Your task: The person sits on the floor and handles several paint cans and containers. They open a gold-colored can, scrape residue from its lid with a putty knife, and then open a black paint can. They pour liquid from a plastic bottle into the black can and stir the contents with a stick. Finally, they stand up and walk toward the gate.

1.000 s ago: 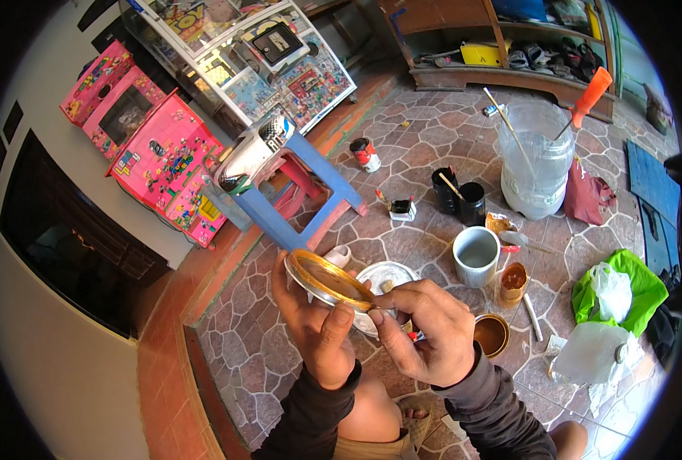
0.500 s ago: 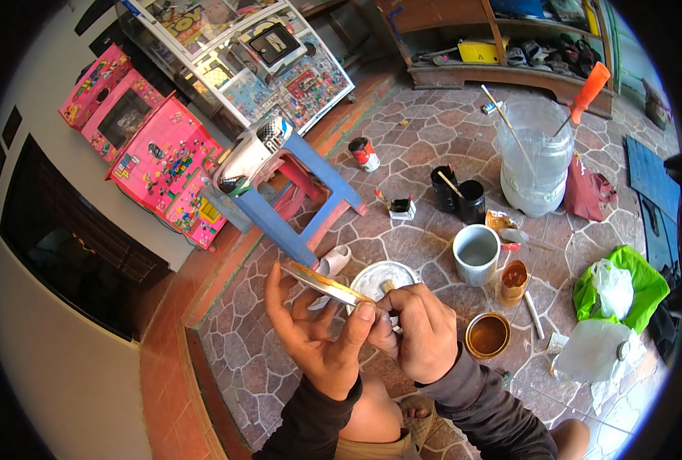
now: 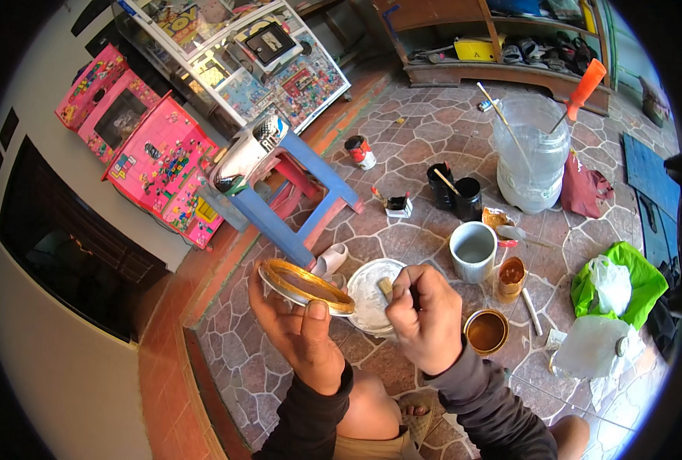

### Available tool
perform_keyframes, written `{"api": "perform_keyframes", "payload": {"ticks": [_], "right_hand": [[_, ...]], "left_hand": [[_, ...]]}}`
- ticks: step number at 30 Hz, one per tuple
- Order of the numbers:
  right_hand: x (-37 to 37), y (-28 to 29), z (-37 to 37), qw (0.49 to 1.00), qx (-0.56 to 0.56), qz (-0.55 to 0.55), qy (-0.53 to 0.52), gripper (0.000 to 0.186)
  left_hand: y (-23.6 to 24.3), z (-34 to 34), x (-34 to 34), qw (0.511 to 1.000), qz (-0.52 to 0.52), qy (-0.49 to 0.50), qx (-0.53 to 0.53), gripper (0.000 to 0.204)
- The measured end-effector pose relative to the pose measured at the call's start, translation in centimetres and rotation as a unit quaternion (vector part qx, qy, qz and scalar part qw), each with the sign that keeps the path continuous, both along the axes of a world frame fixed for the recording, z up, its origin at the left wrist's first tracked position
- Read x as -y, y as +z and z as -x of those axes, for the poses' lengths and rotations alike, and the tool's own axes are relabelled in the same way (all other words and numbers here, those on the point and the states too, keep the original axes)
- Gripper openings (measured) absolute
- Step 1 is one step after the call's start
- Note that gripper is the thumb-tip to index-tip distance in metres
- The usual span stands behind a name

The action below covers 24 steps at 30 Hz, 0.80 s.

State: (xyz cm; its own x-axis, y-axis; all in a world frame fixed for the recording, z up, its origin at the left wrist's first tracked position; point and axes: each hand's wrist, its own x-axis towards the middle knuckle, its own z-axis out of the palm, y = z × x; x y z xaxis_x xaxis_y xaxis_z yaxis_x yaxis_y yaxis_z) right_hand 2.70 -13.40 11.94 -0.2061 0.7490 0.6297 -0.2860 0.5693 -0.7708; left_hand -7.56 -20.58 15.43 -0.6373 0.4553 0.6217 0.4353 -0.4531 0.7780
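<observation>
My left hand (image 3: 302, 337) grips a round paint can lid (image 3: 302, 282), thumb on the near rim and fingers beneath. The lid is tilted, with golden-brown paint on its rim and inside. My right hand (image 3: 429, 318) is closed, apart from the lid. Beside its fingers shows the tan tip of what looks like a brush (image 3: 387, 288), over a round white tub or lid (image 3: 365, 295) smeared with white. Whether my right fingers hold that brush is hidden. To the right of this hand stands an open can of brown paint (image 3: 486, 332).
A grey mug (image 3: 473, 253), a small brown-stained cup (image 3: 511, 277) and black cups (image 3: 468, 201) stand ahead on the stone-patterned floor. Farther off is a cut clear bottle (image 3: 532, 169) with an orange-handled tool (image 3: 586, 88). A blue stool (image 3: 299, 218) stands left, a green bag (image 3: 640, 280) right.
My right hand has moved away from the lid's edge to the right. My left hand has shifted left and tipped the lid, so its painted inside now shows.
</observation>
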Motion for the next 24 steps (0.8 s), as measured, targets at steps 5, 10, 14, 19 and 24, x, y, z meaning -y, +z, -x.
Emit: {"api": "perform_keyframes", "payload": {"ticks": [5,10,14,19,24], "right_hand": [[-1.2,0.4,-1.1,0.985,0.018,0.050,0.163,0.011],[-1.7,1.3,-2.3,0.979,0.014,-0.050,0.198,0.012],[-1.0,1.9,-2.5,0.986,0.044,-0.037,0.155,0.012],[-0.5,2.1,-1.6,0.992,0.009,-0.035,0.120,0.013],[-0.4,2.1,-1.2,0.994,-0.014,-0.028,0.101,0.012]], "left_hand": [[0.0,0.2,-0.1,0.979,-0.023,-0.120,0.163,0.076],[0.2,0.8,-0.2,0.968,0.004,-0.153,0.197,0.071],[0.1,1.1,-0.2,0.967,0.016,-0.163,0.197,0.070],[-0.2,1.0,-0.3,0.981,0.011,-0.132,0.141,0.077],[-0.3,0.7,-0.2,0.992,0.001,-0.102,0.070,0.089]]}}
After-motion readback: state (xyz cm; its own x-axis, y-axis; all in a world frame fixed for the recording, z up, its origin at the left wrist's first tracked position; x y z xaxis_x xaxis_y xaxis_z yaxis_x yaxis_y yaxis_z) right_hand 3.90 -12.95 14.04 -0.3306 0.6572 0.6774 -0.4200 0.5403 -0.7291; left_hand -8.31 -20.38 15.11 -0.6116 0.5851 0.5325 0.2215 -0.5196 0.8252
